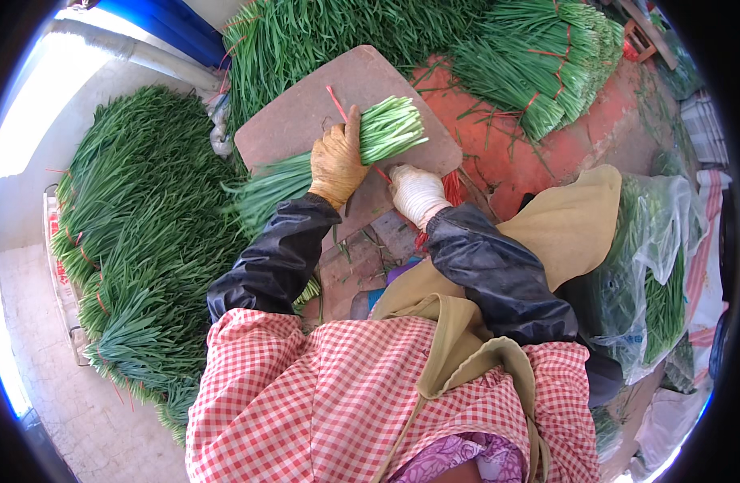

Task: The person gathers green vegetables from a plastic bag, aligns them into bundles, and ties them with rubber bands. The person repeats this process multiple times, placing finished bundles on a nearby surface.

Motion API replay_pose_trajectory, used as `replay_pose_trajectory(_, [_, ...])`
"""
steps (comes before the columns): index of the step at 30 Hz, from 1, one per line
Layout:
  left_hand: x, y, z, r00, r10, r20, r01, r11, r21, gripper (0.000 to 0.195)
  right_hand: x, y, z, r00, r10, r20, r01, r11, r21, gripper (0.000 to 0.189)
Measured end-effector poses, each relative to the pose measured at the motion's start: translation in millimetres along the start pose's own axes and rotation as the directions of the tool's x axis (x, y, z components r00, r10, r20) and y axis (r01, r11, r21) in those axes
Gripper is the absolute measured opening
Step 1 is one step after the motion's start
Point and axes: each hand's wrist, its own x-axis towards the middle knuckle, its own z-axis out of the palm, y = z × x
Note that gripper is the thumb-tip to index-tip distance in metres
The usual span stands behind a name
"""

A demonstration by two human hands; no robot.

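My left hand (341, 158), in a stained tan glove, is closed around a bundle of green leafy stalks, perhaps garlic chives (391, 130). The pale cut ends point right and the leaves trail left. The bundle lies over a brown board (285, 130) with rounded corners. A red tie (336, 104) sticks up above my left hand, its lower part hidden. At the board's lower right edge, my right hand (417, 192), in a whitish glove, has its fingers curled on the lower end of a red tie (382, 174) just below the bundle.
Tied bundles are heaped at the left (152, 199) and upper right (545, 72), with loose leafy stalks (346, 30) behind the board. More red ties (452, 188) hang beside my right hand. A clear plastic bag (663, 241) of greens stands at the right, near a tan cloth (563, 223).
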Motion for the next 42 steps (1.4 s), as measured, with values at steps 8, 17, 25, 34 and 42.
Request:
replay_pose_trajectory(8, [44.6,-39.0,17.9,0.947,0.16,0.277,-0.051,0.931,-0.362,0.06,-5.3,10.0,7.9,0.978,-0.105,-0.179,0.116,0.992,0.052,0.026])
replay_pose_trajectory(17, [47.3,-42.3,10.8,0.915,-0.117,0.387,0.065,0.987,0.145,0.13,-146.5,89.9,-98.6,0.779,0.009,-0.626,0.161,0.963,0.214,0.048])
replay_pose_trajectory(25, [84.9,149.2,-82.3,0.961,0.265,0.072,-0.26,0.963,-0.075,0.101,-474.2,275.2,-144.5,0.087,0.373,-0.924,-0.526,0.805,0.275,0.023])
replay_pose_trajectory(34, [-0.6,607.4,-115.6,0.196,0.966,-0.171,-0.378,-0.086,-0.922,0.032,-611.8,359.0,-49.3,-0.298,0.564,-0.771,-0.498,0.597,0.629,0.032])
replay_pose_trajectory(42, [8.7,806.7,-19.9,-0.02,0.998,0.061,-0.883,0.011,-0.469,0.117,-633.0,371.9,44.7,-0.455,0.642,-0.617,-0.296,0.544,0.785,0.03])
